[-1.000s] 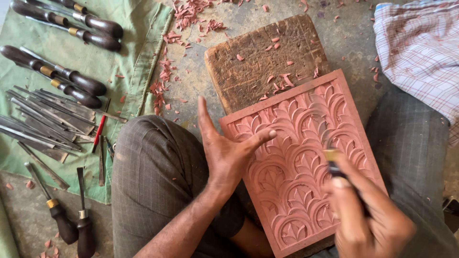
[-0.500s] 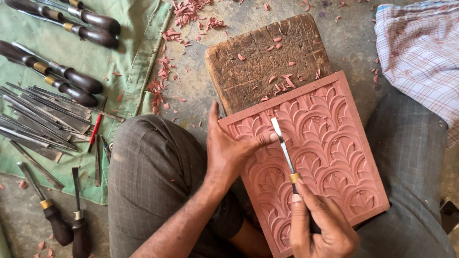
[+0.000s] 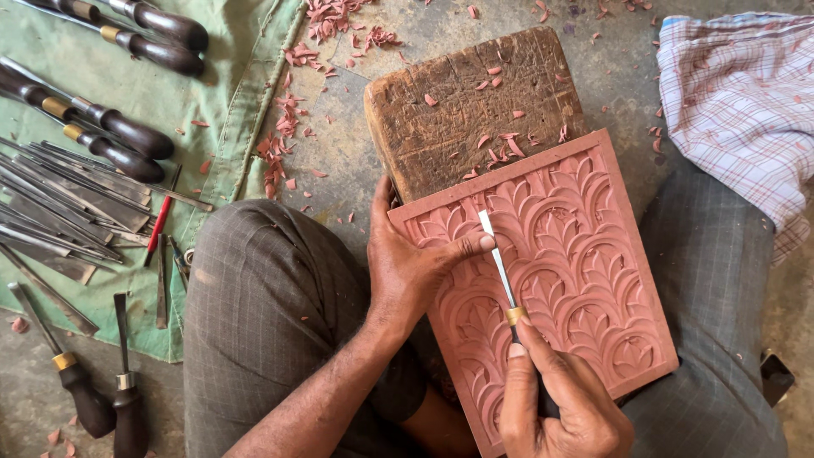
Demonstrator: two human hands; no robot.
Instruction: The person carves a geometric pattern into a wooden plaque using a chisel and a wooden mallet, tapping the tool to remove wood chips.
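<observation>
Matt reddish wooden panel (image 3: 560,254), rough scarred wooden block (image 3: 466,102), shiny metal chisel (image 3: 496,254).

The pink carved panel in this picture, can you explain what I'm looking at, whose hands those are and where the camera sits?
The camera is worn on a person's head and looks down at their own lap and hands, so there is only this one view. The person sits on the ground with knees apart. The pink carved panel, cut with a pattern of arches and leaves, leans on a worn wooden block. The left hand presses on the panel's left edge, its thumb against the blade. The right hand grips a chisel, its tip on the carving. To the left, a green cloth holds many more chisels. Pink shavings lie scattered on the floor, and a checked cloth lies at the upper right.
</observation>
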